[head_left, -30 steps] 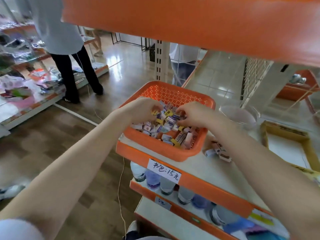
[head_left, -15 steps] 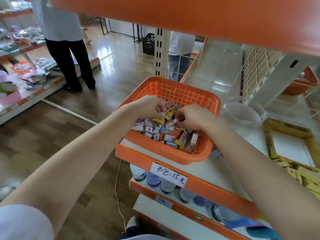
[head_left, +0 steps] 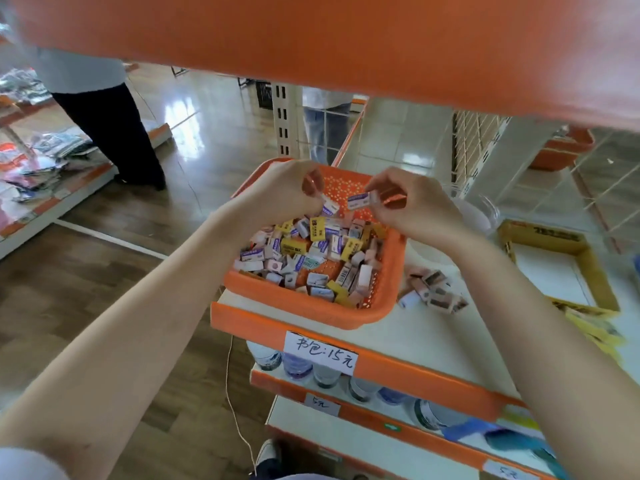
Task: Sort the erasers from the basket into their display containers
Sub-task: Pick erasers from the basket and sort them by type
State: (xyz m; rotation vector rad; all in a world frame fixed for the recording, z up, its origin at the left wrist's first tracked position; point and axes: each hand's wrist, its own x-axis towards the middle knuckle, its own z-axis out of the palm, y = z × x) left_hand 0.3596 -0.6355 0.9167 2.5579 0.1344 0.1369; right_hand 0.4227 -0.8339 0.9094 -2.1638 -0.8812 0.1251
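Both hands are raised over the far half of the basket (head_left: 304, 301), which sits at the front corner of the shelf (head_left: 433, 336). The left hand (head_left: 287, 192) pinches the left eraser (head_left: 329, 206) by one end. The right hand (head_left: 412, 206) pinches the right eraser (head_left: 360, 200) the same way. Both erasers are purple and white. The remaining stock (head_left: 311, 251) lies mixed in the basket.

Risks noted:
- Each grip is by the fingertips only. If one slips, the eraser falls back among look-alikes and must be found again.
- The basket's near rim lies at the shelf's lip. In my judgement, a push on that rim could tip it to the floor.
- A loose pile (head_left: 433, 292) lies just beside the basket, under the right forearm. A low sweep of that arm would scatter it.
- The bowl (head_left: 483, 216) is half hidden behind the right hand, so a reach towards it may knock it.
- The box (head_left: 540, 234) lies further right. Choosing between the two in haste invites mis-sorting.
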